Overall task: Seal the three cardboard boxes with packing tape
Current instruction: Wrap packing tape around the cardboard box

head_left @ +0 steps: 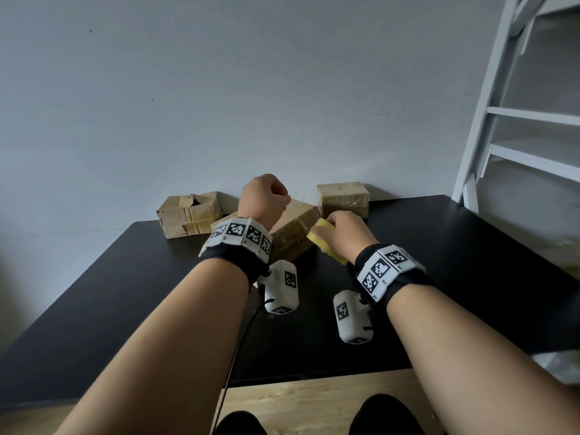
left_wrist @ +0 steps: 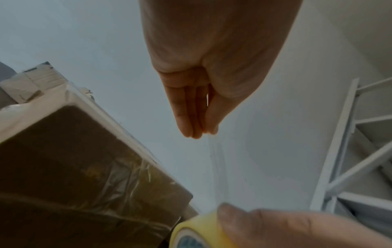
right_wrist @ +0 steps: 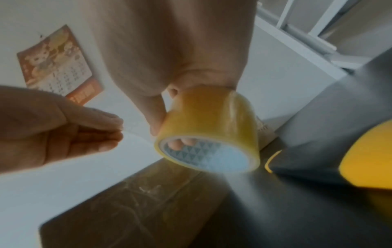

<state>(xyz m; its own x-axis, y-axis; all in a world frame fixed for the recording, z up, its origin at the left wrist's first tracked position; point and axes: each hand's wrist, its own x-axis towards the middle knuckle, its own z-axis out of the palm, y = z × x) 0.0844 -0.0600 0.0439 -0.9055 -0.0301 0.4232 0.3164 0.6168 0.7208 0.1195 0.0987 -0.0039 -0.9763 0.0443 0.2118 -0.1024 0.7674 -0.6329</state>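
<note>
Fingers (left_wrist: 188, 115) of the left hand (head_left: 263, 199) are pressed together with the thumb, pinching the free end of a clear strip of tape (left_wrist: 216, 167), while the right hand (head_left: 346, 237) has its fingers hooked through the core of the tape roll (right_wrist: 208, 134) and the thumb clamped on the outside. So two hands, one roll in use, and three cardboard boxes on the black tabletop (head_left: 125, 293), all toward its far edge by the wall. The middle box (head_left: 295, 227) sits right under the hands, turned at an angle, brown and already wrapped in shiny, wrinkly clear tape on the sides. The left box (head_left: 188, 213) is near the far left corner and looks rough, its top torn and crumpled open. The right box (head_left: 342, 197) is just behind the right hand against the wall, closed and squarish with a glossy taped look. The roll is translucent yellowish with a white core printed in a blue triangle pattern, held above the tabletop just beside the middle box's right end, and the pulled strip stretches from it up to the left hand's pinch. The right wrist view also catches a yellow and black object (right_wrist: 360, 161) on the tabletop, too blurry to tell what it is. A calendar (right_wrist: 59, 67) hangs on the wall, and a white ladder frame (head_left: 508, 105) stands off the right edge.
</note>
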